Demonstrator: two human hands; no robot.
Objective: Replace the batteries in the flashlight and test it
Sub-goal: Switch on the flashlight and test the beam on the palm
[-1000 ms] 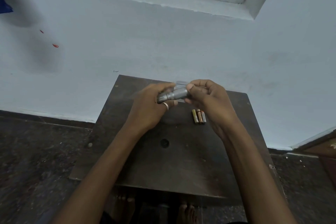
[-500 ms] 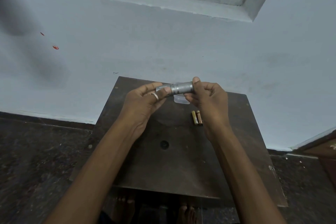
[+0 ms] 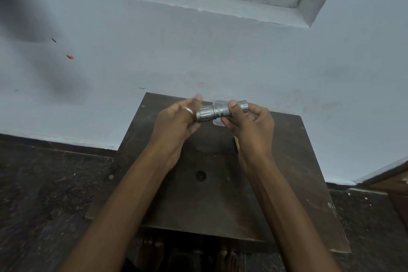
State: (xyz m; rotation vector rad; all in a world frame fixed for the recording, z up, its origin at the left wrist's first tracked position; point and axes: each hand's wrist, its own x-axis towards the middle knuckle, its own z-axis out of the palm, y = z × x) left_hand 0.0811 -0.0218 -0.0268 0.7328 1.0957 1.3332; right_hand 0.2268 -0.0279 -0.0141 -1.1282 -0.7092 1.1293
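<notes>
A short silver flashlight is held level above the far part of a dark wooden table. My right hand pinches its knurled body and tail between thumb and fingers. My left hand, with a ring on one finger, cups the wider head end; its thumb is lifted and blurred. Only a yellowish sliver of the loose batteries shows on the table beside my right wrist. The rest of them is hidden by that hand.
A small clear plastic piece lies on the table behind the flashlight. The table has a round hole near its middle and stands against a pale blue wall. Dark floor lies on both sides, and bare feet show under the near edge.
The flashlight has been raised and turned level, with more of its body showing. My left hand has slid to the head end. My right hand now covers the batteries on the table.
</notes>
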